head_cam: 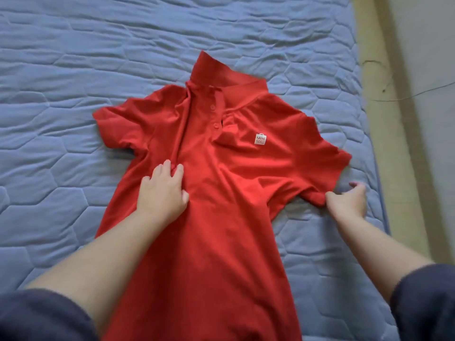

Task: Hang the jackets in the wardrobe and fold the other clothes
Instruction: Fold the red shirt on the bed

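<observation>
Polo [221,205], red, lies front up on blue quilted bed [73,57], with collar [221,75] at the far end and hem toward the person, running out of frame at the bottom. Collar stands up, not flattened. Buttons [216,124] show on the placket, which is partly open. White square logo [260,139] sits on the chest, frame-right side. Fabric is wrinkled across the chest and near both armpits.

Left hand [162,190] rests palm down on the polo body, just below the placket and left of centre. Its fingers are spread and slightly bent, pressing the cloth, with a small ridge of fabric bunched at the fingertips. It grips nothing, only presses.

Right hand [347,201] is near the bed's right side, thumb and fingers pinching the hem of the frame-right sleeve [327,166]. That sleeve is stretched outward, its lower edge crumpled. One fingertip is blurred. Other sleeve [118,126] lies on the bed at frame left, well apart from both hands.

Both forearms are bare and reach in from the bottom, with dark cuffs [37,316] at both bottom corners. Left forearm crosses the polo's lower left edge; right forearm is over bare bed.

Yellowish strip [384,119] runs along the bed's right edge. Beyond it is a grey surface with a thin wire [418,93] across it; can't tell whether wall or floor.
</observation>
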Motion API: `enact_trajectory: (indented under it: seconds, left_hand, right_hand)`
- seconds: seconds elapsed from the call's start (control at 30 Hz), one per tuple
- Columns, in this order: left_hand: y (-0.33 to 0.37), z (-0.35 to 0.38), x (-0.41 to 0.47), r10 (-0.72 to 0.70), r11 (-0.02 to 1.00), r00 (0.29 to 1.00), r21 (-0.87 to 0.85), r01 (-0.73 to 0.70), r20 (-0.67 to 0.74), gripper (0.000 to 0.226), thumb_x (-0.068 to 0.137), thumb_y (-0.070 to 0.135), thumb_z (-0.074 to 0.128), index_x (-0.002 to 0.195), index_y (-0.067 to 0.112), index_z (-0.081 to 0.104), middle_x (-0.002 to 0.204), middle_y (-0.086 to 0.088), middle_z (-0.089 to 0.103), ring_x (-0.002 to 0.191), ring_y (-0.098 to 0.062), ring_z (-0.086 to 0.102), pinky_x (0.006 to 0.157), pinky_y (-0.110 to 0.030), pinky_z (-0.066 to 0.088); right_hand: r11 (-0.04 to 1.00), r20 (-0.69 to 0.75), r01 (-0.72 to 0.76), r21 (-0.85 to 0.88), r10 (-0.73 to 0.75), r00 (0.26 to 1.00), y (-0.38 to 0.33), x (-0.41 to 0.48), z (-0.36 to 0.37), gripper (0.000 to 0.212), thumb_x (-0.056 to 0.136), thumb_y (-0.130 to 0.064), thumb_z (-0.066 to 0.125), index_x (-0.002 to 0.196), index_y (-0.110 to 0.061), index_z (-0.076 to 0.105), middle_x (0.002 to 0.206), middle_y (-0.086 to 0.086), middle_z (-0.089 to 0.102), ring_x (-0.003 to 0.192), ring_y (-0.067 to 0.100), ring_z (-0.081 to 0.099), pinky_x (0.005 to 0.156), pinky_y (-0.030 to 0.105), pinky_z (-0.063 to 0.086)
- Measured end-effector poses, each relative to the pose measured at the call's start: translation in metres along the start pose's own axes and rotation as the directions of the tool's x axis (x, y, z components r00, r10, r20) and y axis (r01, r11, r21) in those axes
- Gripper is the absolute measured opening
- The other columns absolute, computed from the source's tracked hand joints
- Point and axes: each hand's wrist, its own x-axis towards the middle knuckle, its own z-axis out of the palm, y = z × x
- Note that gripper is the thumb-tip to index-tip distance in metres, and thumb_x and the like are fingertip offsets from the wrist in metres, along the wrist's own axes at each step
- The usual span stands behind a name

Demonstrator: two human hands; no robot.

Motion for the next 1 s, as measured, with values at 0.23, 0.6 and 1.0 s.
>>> enact_trajectory:
  seconds: [0.23, 0.6, 1.0]
  left_hand:
    - [-0.003, -0.02, 0.022, 0.03, 0.999, 0.953, 0.02, -0.037, 0.3, 0.078, 0.088, 0.05, 0.049, 0.152, 0.026, 0.014, 0.159, -0.013, 0.007, 0.144, -0.027, 0.019, 0.105, -0.042, 0.035]
    - [-0.086, -0.061, 0.137, -0.26, 0.937, 0.944, -0.288, 0.197, -0.203, 0.061, 0.086, 0.045, 0.06, 0.133, 0.011, 0.043, 0.135, -0.018, 0.048, 0.127, -0.035, 0.042, 0.102, -0.049, 0.033]
    - [-0.188, -0.056, 0.138, -0.472, 0.856, 0.873, -0.3, 0.421, -0.124, 0.057, 0.085, 0.06, 0.056, 0.104, 0.007, 0.063, 0.112, -0.028, 0.062, 0.104, -0.046, 0.058, 0.084, -0.046, 0.047]
  right_hand:
    - [0.754, 0.151, 0.6, -0.268, -0.582, 0.799, -0.101, -0.055, 0.051, 0.078, 0.079, -0.02, 0.059, 0.148, -0.023, 0.023, 0.159, 0.007, 0.014, 0.146, 0.026, 0.013, 0.113, 0.051, 0.019]
    - [0.78, 0.085, 0.468, -0.416, -0.479, 0.874, -0.17, 0.032, 0.086, 0.055, 0.094, -0.044, 0.044, 0.135, -0.008, 0.041, 0.14, 0.02, 0.044, 0.131, 0.037, 0.04, 0.108, 0.059, 0.025]
    - [0.63, 0.001, 0.63, -0.453, -0.707, 0.707, -0.217, 0.015, 0.081, 0.052, 0.092, -0.029, 0.049, 0.142, -0.018, 0.035, 0.145, 0.018, 0.036, 0.134, 0.036, 0.033, 0.105, 0.058, 0.027]
